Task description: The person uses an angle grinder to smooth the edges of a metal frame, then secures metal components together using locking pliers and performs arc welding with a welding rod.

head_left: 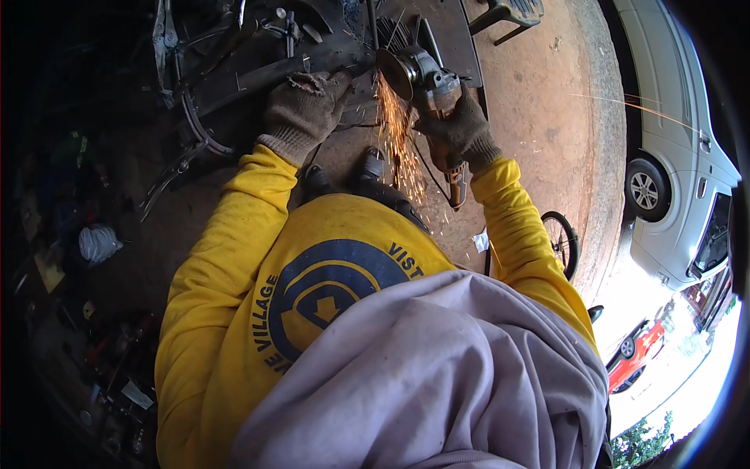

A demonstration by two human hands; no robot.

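My right hand (461,129), in a brown work glove, is closed around an angle grinder (434,84). The grinder's disc (397,75) faces left, and orange sparks (398,141) stream from it down past my shoes. Its body runs back below my hand to an orange-and-dark rear end (456,187). My left hand (306,109), in a worn glove with a torn patch, is closed at the edge of the dark work table (344,48). Its fingers reach toward the disc and press on a dark metal piece, whose far end I cannot make out.
Curved metal frame parts (191,117) stand left of my left hand. Thin rods (397,31) lie on the table behind the grinder. A dark chair (509,12), a bicycle wheel (561,244) and a white van (676,141) are to the right. My shoes (372,164) are beneath the sparks.
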